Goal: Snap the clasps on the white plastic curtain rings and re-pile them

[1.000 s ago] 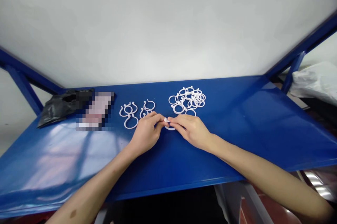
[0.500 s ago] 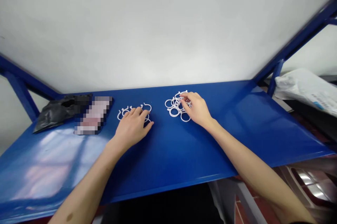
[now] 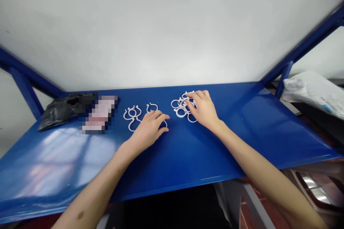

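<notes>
Several white open plastic rings, each with small knobs at its gap, lie loosely spread on the left [image 3: 124, 115]. My left hand [image 3: 147, 125] rests palm down over the right part of this group, thumb and fingers apart. Part of one ring [image 3: 166, 124] shows between its thumb and forefinger, the rest hidden under the hand. To the right is a tighter pile of white rings [image 3: 181, 116], overlapping one another. My right hand [image 3: 204, 110] reaches over that pile's right side, its thumb and forefinger curved but apart at the rings. Its other fingers are partly hidden.
Both groups lie on a blue table [image 3: 188, 153] against a white wall [image 3: 172, 32]. At the left are a black plastic bag [image 3: 57, 112] and a blurred-out flat object [image 3: 100, 112]. Blue frame bars [image 3: 306, 48] slope at both sides. A white package [image 3: 314, 91] lies far right.
My left hand has moved right across its group, uncovering several rings on the left. My right hand stays at the pile, nearly unmoved. The view has shifted slightly.
</notes>
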The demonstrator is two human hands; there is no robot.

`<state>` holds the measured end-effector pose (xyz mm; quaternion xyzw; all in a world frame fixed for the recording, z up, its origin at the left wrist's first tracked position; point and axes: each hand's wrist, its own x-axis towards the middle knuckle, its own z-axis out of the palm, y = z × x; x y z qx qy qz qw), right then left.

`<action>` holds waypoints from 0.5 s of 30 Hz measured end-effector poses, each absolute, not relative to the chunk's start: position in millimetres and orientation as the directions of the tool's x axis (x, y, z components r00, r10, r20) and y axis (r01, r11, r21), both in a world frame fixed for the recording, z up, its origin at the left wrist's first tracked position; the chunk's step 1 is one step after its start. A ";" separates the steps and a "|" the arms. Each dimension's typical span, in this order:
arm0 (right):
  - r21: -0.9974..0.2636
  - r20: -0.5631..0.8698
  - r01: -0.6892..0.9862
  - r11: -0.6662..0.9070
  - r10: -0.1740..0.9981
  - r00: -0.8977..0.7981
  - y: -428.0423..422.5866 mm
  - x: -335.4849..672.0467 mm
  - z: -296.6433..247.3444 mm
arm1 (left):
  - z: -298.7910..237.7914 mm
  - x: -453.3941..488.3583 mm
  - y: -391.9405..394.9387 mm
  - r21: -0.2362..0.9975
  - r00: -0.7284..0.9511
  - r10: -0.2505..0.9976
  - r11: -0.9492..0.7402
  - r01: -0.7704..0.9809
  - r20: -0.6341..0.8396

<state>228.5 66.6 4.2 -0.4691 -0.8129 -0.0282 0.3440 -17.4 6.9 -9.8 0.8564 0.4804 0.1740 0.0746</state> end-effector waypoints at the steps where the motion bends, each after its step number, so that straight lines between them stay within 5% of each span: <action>1: -0.287 0.584 0.751 0.595 0.730 -0.355 58.4 225.4 4.2 | -10.0 -15.6 6.1 0.334 0.475 0.847 -0.531 0.779 0.240; 8: -0.436 0.391 0.570 0.696 0.717 -0.577 16.2 204.5 -16.5 | -8.5 -5.5 0.9 0.574 0.388 0.865 -0.501 0.648 0.318; 15: -0.736 0.337 0.383 0.558 0.793 -0.508 10.1 201.0 -15.6 | -2.2 2.5 0.2 0.884 0.130 0.941 -0.337 0.323 0.312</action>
